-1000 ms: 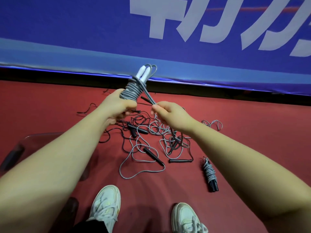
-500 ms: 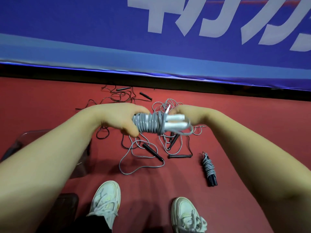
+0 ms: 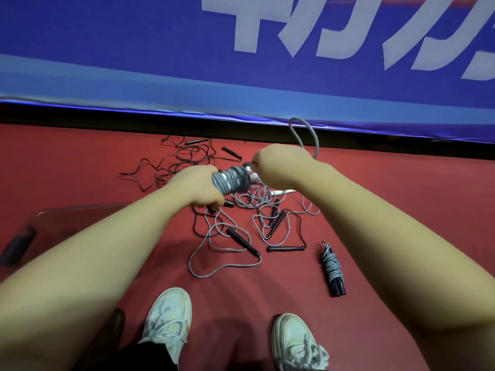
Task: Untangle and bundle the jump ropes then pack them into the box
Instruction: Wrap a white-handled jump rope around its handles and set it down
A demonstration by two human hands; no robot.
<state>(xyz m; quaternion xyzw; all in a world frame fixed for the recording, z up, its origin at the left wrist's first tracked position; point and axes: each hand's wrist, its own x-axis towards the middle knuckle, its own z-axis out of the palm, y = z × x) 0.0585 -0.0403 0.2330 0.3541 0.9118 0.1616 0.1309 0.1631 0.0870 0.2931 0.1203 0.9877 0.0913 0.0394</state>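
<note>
The red floor (image 3: 401, 210) runs far to a black strip (image 3: 80, 113) under a blue banner (image 3: 134, 49) with white characters, which closes off that side. Bare floor lies open to the right and far left. Two white shoes (image 3: 168, 317) stand at the near edge.

At the left, partly behind the left forearm, sits a clear box (image 3: 80, 210) with a dark handle (image 3: 18, 245) on its left end. What it holds cannot be made out through its walls.

In the middle of the floor lies a tangle of jump ropes (image 3: 267, 218), grey and black cords with black handles, and a thin black rope (image 3: 182, 156) sprawls beyond it toward the strip. A finished bundle (image 3: 332, 269), grey cord wound round black handles, lies apart to the right of the tangle.

Above the tangle, the left hand (image 3: 198, 188) wraps its fingers tightly round a coiled grey jump rope (image 3: 231, 180), whose white handles (image 3: 251, 174) peek out at the coil's right end. Just to the right of the coil, the right hand (image 3: 278, 164) is fisted, fingers turned away, gripping the free loop (image 3: 305, 135) of the same rope, which arcs up over the strip and comes down behind the wrist.
</note>
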